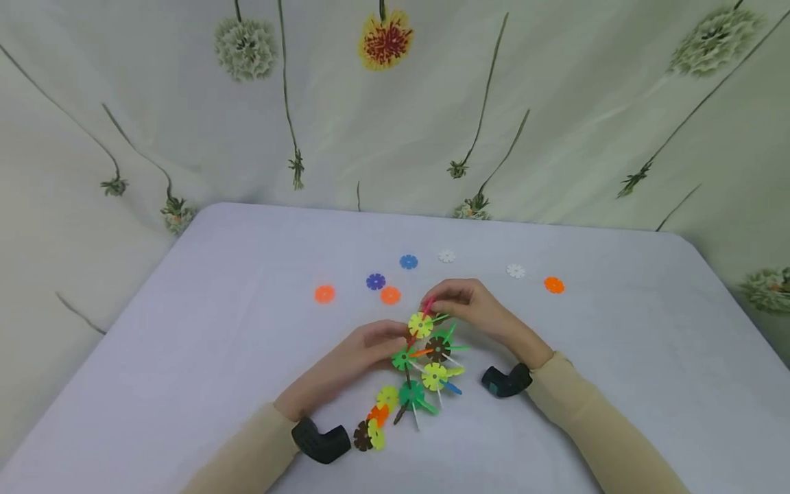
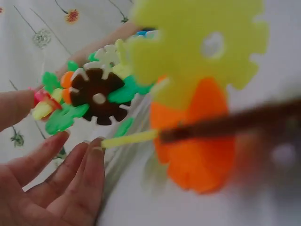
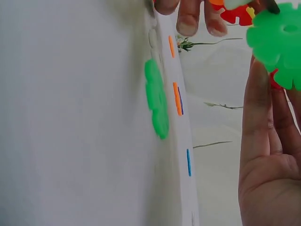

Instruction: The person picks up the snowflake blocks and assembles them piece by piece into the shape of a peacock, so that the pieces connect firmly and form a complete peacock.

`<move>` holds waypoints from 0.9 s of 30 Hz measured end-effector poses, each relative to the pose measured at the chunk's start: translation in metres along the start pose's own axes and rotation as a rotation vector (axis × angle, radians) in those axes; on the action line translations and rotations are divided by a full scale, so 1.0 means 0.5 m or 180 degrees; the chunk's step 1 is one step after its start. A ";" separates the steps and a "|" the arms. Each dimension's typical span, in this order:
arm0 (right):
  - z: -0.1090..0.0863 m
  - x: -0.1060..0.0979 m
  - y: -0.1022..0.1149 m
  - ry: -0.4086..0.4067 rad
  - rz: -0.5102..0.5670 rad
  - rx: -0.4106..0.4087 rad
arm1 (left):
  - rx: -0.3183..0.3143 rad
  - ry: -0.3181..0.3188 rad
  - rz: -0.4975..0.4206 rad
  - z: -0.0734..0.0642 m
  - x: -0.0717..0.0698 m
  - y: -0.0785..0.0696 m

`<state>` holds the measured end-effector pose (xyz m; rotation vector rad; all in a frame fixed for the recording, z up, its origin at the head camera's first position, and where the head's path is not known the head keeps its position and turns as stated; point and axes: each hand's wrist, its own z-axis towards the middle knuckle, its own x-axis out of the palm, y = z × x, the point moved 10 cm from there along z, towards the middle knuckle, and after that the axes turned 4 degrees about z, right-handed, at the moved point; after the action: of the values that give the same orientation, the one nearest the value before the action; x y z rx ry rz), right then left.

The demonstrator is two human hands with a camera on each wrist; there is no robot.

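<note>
Notched plastic snowflake discs are slotted together into a branching chain [image 1: 435, 376] of green, yellow, brown, orange, white and blue pieces. The left hand [image 1: 373, 345] holds the upper left side of this chain between thumb and fingers, by a green disc [image 1: 402, 359]. At the top, the right hand [image 1: 467, 302] pinches a pink disc [image 1: 428, 306] beside a yellow one [image 1: 420, 325]. A brown disc [image 2: 98, 97] faces the left wrist camera. In the right wrist view, a large green disc [image 3: 277, 40] partly covers the right fingertips.
Loose discs lie beyond the hands: orange [image 1: 324, 294], purple [image 1: 376, 281], blue [image 1: 409, 261] and white [image 1: 516, 271], with another orange disc [image 1: 554, 285] to the right. The chain's lower tail ends in a brown disc [image 1: 363, 435] near the left wrist. A flower-printed cloth [image 1: 395, 137] hangs behind the table.
</note>
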<state>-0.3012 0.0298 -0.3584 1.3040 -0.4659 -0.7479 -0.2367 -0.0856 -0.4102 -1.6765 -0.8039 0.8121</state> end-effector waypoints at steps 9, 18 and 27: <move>0.001 0.034 -0.012 0.0266 -0.0027 0.0204 | 0.0340 0.0239 0.0508 0.009 0.010 -0.019; -0.003 -0.031 0.023 -0.0638 -0.0980 0.0354 | 0.0092 -0.0426 0.0343 0.017 -0.037 0.002; -0.082 0.124 0.137 -0.0445 -0.2016 -0.0574 | -0.0155 -0.1096 0.0265 0.016 -0.086 0.020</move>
<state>-0.2145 0.0193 -0.3072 1.2370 -0.0792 -1.3818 -0.2655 -0.1195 -0.4161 -1.6438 -0.9994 1.1681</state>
